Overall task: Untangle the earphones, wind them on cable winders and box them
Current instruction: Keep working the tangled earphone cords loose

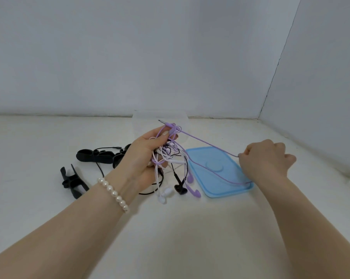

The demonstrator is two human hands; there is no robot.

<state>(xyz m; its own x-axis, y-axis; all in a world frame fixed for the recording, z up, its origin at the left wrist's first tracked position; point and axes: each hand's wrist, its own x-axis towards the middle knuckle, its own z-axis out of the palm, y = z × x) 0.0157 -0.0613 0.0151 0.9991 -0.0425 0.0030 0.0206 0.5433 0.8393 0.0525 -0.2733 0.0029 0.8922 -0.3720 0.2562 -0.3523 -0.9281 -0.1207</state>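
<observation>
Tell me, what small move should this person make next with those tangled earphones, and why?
Probably keep drawing the purple cord out sideways with the right hand, which pinches it. The left hand grips the tangled bundle, where purple, white and black cords are knotted together, so none can be wound yet.

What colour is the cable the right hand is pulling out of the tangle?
Light purple cable, pinched by the right hand; head view.

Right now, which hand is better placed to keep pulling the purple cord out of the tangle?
Right. The right hand already pinches the purple cord, drawn taut away from the tangle. The left hand grips the tangle itself and is better kept there as the anchor.
</observation>
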